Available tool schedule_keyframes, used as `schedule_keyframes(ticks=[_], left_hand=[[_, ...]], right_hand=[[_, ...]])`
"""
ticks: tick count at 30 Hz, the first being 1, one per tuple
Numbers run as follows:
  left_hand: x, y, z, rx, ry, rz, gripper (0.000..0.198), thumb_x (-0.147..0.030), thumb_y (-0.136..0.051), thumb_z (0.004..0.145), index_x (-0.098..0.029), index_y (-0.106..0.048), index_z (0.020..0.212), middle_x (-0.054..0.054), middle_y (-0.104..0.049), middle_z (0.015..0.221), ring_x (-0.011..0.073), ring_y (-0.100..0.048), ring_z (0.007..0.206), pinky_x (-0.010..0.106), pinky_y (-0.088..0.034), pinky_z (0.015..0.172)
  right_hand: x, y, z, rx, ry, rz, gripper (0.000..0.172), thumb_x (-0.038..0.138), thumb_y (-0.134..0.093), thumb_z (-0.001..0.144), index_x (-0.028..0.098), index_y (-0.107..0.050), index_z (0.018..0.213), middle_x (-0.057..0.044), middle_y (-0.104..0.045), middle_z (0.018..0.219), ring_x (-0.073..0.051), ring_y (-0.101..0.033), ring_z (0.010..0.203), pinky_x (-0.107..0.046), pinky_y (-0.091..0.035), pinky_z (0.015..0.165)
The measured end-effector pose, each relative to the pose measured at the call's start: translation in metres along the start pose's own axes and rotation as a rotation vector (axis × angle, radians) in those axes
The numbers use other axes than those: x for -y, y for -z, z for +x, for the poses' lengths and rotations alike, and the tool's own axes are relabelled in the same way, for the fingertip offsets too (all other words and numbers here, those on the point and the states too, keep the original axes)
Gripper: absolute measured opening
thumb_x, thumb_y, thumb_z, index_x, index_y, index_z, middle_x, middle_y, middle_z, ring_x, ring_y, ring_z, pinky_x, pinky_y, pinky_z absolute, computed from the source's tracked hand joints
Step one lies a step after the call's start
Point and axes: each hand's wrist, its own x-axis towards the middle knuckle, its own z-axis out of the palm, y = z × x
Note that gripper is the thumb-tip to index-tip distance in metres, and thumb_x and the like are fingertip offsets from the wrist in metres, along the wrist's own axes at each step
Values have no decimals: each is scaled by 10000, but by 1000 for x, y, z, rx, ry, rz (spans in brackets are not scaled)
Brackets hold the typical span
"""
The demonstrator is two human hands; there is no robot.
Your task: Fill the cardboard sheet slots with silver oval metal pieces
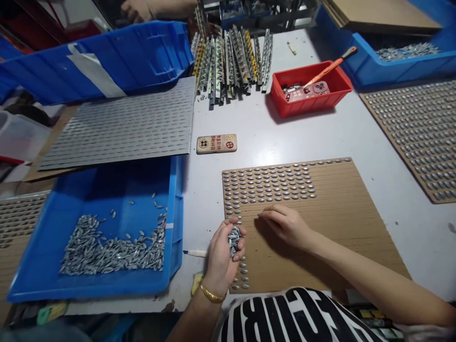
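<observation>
My left hand [223,256] is cupped shut around a handful of small grey oval metal pieces [234,239], held over the left edge of a grooved brown board [335,223]. Rows of the same pieces [270,183] fill the board's upper left part, and a column runs down its left edge. My right hand [285,224] rests on the board just below those rows, fingertips pinched together and pointing left; what they hold is too small to see. A blue bin [53,266] at my left holds a heap of loose pieces [114,249].
A phone [216,143] lies above the board. A grey ribbed sheet [124,126], metal strips [231,61], a red tray [309,90] with an orange-handled tool, more blue bins [399,66] and a second filled board [420,128] surround it. Another person's hand [137,9] is at the top.
</observation>
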Motion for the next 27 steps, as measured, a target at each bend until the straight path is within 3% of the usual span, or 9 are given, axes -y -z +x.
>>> schedule_keyframes(ticks=[7, 13, 18, 23, 27], left_hand=[[3, 5, -4, 68, 56, 4, 241, -391, -600, 820, -194, -469, 871, -16, -541, 735, 30, -387, 458, 138, -164, 366], [8, 9, -2, 100, 80, -49, 281, -410, -605, 823, -169, -550, 958, -20, -497, 721, 24, -368, 460, 150, -154, 371], [10, 8, -1, 56, 80, -80, 330, -378, -575, 816, -141, -591, 1045, 3, -517, 723, 42, -389, 467, 169, -164, 366], [8, 8, -2, 53, 67, -53, 334, -286, -579, 769, -161, -566, 1078, 6, -543, 746, 46, -411, 477, 168, -163, 371], [8, 6, -3, 57, 59, -27, 289, -307, -597, 769, -201, -505, 1021, -8, -558, 732, 49, -419, 476, 162, -154, 376]], right_hand=[[-6, -28, 20, 63, 82, -261, 292, 117, -416, 914, 216, -625, 1092, -83, -664, 988, -163, -607, 848, -272, -504, 735], [-2, -35, 29, 85, 104, -378, 289, 104, -443, 891, 184, -622, 1104, -87, -654, 997, -160, -596, 830, -238, -481, 666], [-1, -34, 30, 125, 110, -439, 268, 95, -473, 861, 175, -634, 1059, -89, -641, 977, -162, -585, 786, -233, -453, 616], [4, -30, 33, 129, 44, -353, 252, 105, -451, 878, 184, -642, 1022, -94, -638, 978, -163, -598, 794, -239, -466, 627], [25, -12, 37, 88, -84, -3, 232, 176, -461, 916, 209, -619, 1082, -84, -645, 991, -171, -614, 853, -282, -505, 715]])
